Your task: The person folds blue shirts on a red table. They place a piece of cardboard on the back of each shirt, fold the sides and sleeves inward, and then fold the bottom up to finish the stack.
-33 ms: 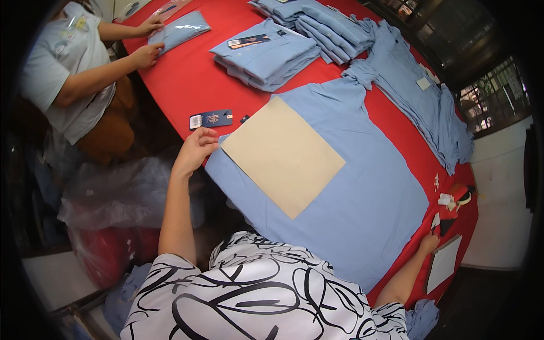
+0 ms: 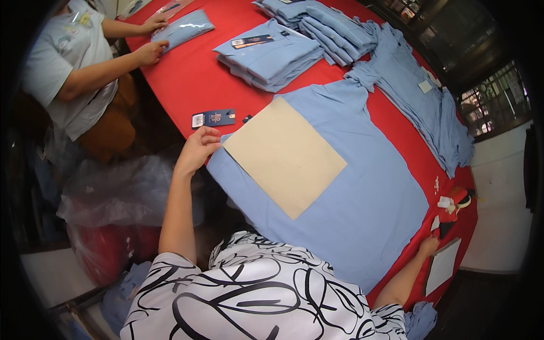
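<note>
A light-blue shirt lies spread face down or flat in front of me, and a square beige cardboard sheet rests on it at an angle. My left hand is closed, thumb and fingers pinching at the left corner of the cardboard sheet, beside the shirt's edge. Off to the right, my right hand is closed at the shirt's far right side, next to a small white piece and a black triangular piece. What its fingers hold is too small to make out.
A dark-blue hang tag lies by my left hand. Folded blue shirts are stacked beyond, with loose shirts at right. A tape roll and white board lie right. A co-worker's hand touches a bagged shirt.
</note>
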